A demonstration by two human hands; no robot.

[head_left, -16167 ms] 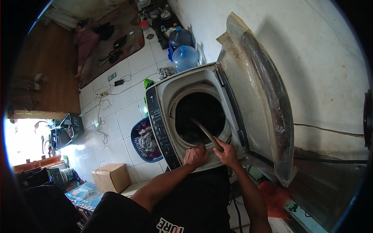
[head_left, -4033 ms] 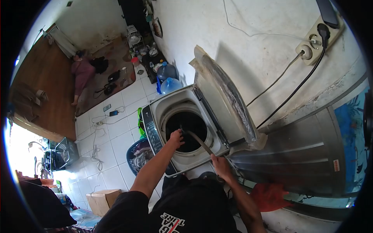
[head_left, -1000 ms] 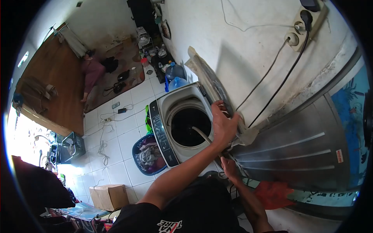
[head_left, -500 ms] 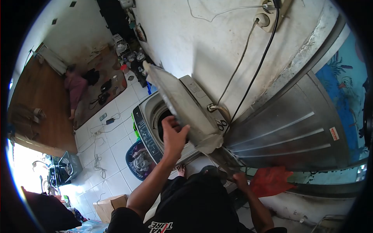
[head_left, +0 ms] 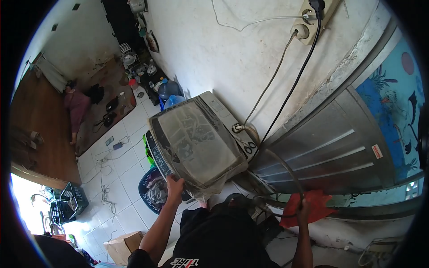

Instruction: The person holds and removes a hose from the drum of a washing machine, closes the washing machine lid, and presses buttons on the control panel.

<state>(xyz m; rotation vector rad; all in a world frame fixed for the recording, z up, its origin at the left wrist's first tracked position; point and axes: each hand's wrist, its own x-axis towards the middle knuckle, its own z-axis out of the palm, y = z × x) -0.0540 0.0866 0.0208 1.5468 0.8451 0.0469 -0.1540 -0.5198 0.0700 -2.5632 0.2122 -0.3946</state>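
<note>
A top-loading washing machine (head_left: 214, 105) stands against the wall, its plastic-covered lid (head_left: 192, 138) down over the tub. My left hand (head_left: 174, 187) touches the machine's front edge beside the control panel (head_left: 158, 154), near the lid's corner. Thumb and forefinger look apart, while the other fingers are partly hidden. Over on the right, my right hand (head_left: 304, 209) is closed around a grey hose (head_left: 288, 167), which curves up toward the metal door. A red plastic bag (head_left: 292, 210) is just behind that hand.
A blue basket of clothes (head_left: 154, 190) stands by the machine's front. Cords (head_left: 105, 192) trail over the tiled floor. A grey metal door (head_left: 321, 138) is at right, and a cardboard box (head_left: 124, 246) sits low left. A person (head_left: 77, 107) is on the far mat.
The lid has swung down from raised to lying over the tub. My left hand moved from under the lid to the front edge. My right hand now shows the hose raised.
</note>
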